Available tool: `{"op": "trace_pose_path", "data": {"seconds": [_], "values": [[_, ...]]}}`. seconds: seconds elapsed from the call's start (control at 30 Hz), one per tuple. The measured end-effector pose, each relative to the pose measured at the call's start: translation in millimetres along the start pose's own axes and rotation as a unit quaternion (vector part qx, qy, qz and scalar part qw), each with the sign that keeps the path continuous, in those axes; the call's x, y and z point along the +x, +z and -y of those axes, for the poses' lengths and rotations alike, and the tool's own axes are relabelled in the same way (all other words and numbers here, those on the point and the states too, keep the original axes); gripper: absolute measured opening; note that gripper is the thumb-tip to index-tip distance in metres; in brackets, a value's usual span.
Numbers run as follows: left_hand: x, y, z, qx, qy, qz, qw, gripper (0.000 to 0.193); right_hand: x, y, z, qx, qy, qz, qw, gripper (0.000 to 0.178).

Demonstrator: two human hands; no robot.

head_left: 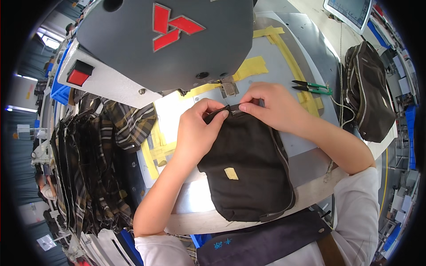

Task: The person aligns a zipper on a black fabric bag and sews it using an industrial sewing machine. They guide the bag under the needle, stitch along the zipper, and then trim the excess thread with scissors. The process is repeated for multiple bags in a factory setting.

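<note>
A dark brown zippered bag panel [248,173] lies on the machine bed in front of me, with a small cream patch of tape [231,173] on it. A metal zipper [283,153] runs down its right side. My left hand [198,128] pinches the panel's far edge between thumb and fingertips. A little to the right, my right hand [270,106] pinches the same edge, and a short stretch of zipper teeth [236,111] shows between the two hands. Just beyond them is the sewing machine's presser foot [228,87].
The grey sewing machine head [164,44] overhangs the far side. Green-handled thread snips [313,87] lie at right, before a finished-looking dark bag [370,91]. Plaid fabric pieces [95,164] hang at left. Yellow tape [288,53] marks the bed; a screen [350,12] stands far right.
</note>
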State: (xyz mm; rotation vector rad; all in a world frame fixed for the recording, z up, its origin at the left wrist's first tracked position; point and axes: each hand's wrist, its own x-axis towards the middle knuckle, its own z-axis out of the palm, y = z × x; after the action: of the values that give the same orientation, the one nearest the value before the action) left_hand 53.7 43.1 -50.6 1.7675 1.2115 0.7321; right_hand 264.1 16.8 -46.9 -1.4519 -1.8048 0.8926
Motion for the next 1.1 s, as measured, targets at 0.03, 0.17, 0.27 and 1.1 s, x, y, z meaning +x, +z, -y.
{"op": "trace_pose_path", "data": {"seconds": [0.03, 0.17, 0.27, 1.1], "values": [[1, 2, 1, 0.002, 0.009, -0.011, 1.000, 0.014, 1, 1, -1, 0.006, 0.004, -0.006, 1.000, 0.016], [8, 2, -5, 0.087, 0.024, -0.021, 0.996, 0.013, 11, 0, 3, -0.005, 0.054, 0.007, 0.999, 0.014], [18, 4, 5, 0.154, 0.081, -0.040, 0.984, 0.013, 22, -1, 6, -0.085, 0.056, 0.019, 0.995, 0.017], [43, -5, -10, 0.141, -0.057, 0.049, 0.987, 0.026, 57, -20, 19, -0.146, 0.138, 0.137, 0.970, 0.020]]}}
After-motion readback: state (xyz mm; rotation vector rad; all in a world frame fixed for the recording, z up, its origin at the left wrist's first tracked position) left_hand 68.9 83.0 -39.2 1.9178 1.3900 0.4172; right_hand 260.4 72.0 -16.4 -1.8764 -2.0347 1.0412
